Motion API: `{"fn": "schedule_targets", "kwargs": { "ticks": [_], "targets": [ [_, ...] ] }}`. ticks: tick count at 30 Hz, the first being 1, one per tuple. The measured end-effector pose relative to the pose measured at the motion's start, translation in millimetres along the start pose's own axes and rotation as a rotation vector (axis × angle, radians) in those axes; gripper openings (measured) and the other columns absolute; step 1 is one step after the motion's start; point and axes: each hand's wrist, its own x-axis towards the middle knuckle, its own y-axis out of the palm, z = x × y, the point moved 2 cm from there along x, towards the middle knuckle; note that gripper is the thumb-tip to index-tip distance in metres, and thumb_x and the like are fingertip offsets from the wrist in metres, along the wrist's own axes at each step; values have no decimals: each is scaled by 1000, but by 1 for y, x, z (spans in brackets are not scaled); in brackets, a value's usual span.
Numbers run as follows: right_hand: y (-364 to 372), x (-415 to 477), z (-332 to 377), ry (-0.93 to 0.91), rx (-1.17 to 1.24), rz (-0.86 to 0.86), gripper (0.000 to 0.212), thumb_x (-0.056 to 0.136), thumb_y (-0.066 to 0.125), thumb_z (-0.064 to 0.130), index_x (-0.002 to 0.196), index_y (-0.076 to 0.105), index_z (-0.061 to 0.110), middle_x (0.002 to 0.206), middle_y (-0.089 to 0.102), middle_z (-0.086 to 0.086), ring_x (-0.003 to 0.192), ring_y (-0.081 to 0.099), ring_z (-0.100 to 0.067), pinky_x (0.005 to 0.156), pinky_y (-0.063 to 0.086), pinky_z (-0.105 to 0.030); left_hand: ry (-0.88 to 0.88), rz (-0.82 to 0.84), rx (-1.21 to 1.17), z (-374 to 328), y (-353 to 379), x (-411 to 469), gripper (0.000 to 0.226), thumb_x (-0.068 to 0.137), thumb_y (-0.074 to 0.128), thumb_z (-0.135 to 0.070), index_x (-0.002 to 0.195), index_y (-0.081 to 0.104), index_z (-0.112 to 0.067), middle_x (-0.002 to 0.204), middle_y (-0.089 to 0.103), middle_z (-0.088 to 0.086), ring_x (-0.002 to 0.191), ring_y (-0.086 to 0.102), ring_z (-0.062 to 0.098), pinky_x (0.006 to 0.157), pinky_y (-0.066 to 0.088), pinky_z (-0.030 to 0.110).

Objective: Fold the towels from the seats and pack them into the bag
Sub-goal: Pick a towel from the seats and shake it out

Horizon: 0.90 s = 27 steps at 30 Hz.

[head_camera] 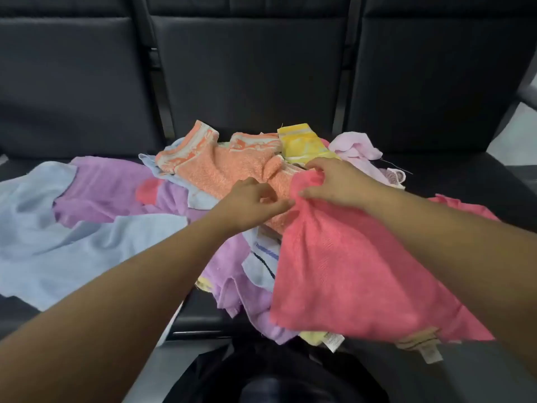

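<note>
The right hand (334, 181) is gripping the top edge of a coral-pink towel (348, 280). Its fingers are curling over the hem and the thumb is pressing up from below. The towel has a fine, nubbly pile and is hanging as a broad, roughly square sheet toward 5 o'clock, covering the front of the pile. The left hand (252, 199) is sitting just at 9 o'clock of the right one. Its fingers are curling inward and one fingertip is meeting the towel's upper left corner. Motion blur is hiding whether it is pinching the cloth.

Behind both hands, at 12 o'clock, a thick orange terry towel (220, 167) with a woven patterned border is lying crumpled. A yellow towel (302, 144) with pale bands is poking up at 1 o'clock, and a soft pale pink cloth (357, 146) is bunching beside it. At 9 o'clock a smooth lilac towel (104, 187) and a flat light blue towel (58, 251) are spreading out, overlapping each other. A white cloth with blue stripes (264, 257) is peeking out between the lilac layers and the coral-pink sheet.

All of this is resting on black padded seats (247, 68) with matte, leather-like panels. At 6 o'clock, below the seat edge, a dark bag (261, 373) of slightly glossy, crumpled material is sitting.
</note>
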Motion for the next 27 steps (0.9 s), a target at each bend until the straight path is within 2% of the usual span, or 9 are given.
{"fn": "schedule_targets", "kwargs": {
  "ticks": [5,9,12,14,16,19,21,23,27],
  "targets": [
    [13,8,-10,-13,-150,4,48,87,79,30,128,65,10,115,70,-9,103,62,-24,84,49,-37,-35,-11,96,-6,22,1,84,57,51,-91,108,71,-28,114,49,-1,119,37,22,106,35,42],
    [18,7,-15,-29,-176,-11,10,90,75,20,88,74,10,95,74,-10,95,67,-26,79,53,-36,-13,-112,108,-10,35,-1,42,83,69,-62,106,70,-28,118,47,1,125,35,25,111,31,46],
    [20,-3,-14,-66,-180,-51,11,94,64,13,89,73,9,93,73,-9,93,66,-27,72,46,-33,-13,-179,118,-14,39,-5,23,89,69,-49,100,72,-28,130,52,5,129,37,28,111,31,47],
    [14,-13,-11,-76,-71,-144,13,95,58,12,92,70,7,91,65,-7,89,63,-25,74,49,-32,17,-242,46,-20,36,-11,15,90,69,-45,90,72,-30,116,61,3,118,49,28,105,40,50],
    [-1,-25,-6,-70,64,-281,11,95,58,16,89,66,11,105,59,-4,94,58,-20,73,44,-23,78,-283,-141,-28,29,-20,18,93,68,-36,83,65,-21,86,64,-1,85,60,20,87,53,47],
    [-27,-49,4,-105,260,-346,18,95,57,18,85,63,5,130,64,-1,111,60,-17,85,41,-23,109,-280,-428,-48,17,-40,14,100,57,-23,94,55,-11,68,55,-6,65,48,15,69,46,40],
    [-44,-69,11,-110,359,-343,21,94,54,22,83,61,5,112,73,-1,93,67,-21,78,52,-35,118,-256,-511,-66,8,-56,11,102,54,-22,93,52,-17,57,49,-15,61,43,13,69,38,37],
    [-62,-91,19,-128,378,-333,18,94,53,19,78,57,11,78,66,-1,63,56,-19,58,46,-32,138,-229,-562,-85,-3,-69,13,103,54,-23,89,53,-22,55,48,-14,59,42,12,69,37,36],
    [-98,-135,31,-187,358,-322,19,92,59,11,74,55,18,65,51,7,58,44,-6,56,36,-23,236,-220,-573,-122,-35,-98,14,99,62,-29,86,62,-26,73,62,-4,69,52,15,67,40,33]
  ]
}}
